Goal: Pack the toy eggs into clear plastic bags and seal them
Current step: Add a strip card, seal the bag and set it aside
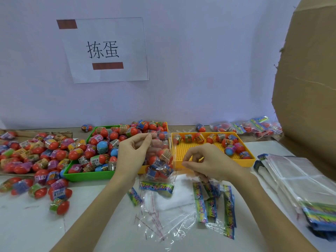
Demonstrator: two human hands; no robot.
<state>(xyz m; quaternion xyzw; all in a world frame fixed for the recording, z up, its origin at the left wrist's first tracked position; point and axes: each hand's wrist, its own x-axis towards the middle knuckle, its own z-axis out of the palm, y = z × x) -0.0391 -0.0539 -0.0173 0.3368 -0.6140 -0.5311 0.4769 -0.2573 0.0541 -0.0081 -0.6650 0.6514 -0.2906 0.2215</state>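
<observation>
Backdrop: pale wall with a taped paper sign point(106, 50), and below it our white desk point(36, 224) strewn with toy eggs.
Bag: a clear bag point(160, 160) with several eggs inside hangs upright between our hands, long axis vertical, in front of the green tray point(87, 174) and the yellow tray point(214, 161).
Left hand: our left hand point(133, 151) pinches the bag's top edge and carries its weight.
Right hand: our right hand point(209, 160), just right of the bag and lower, pinches what looks like thin clear film; we cannot tell exactly what.
Key relation: the open mouth sits up at the left fingertips, so we judge sealing happens there, with the right hand crossing over.
Supplies: empty bags point(298, 180) lie stacked at right.
</observation>
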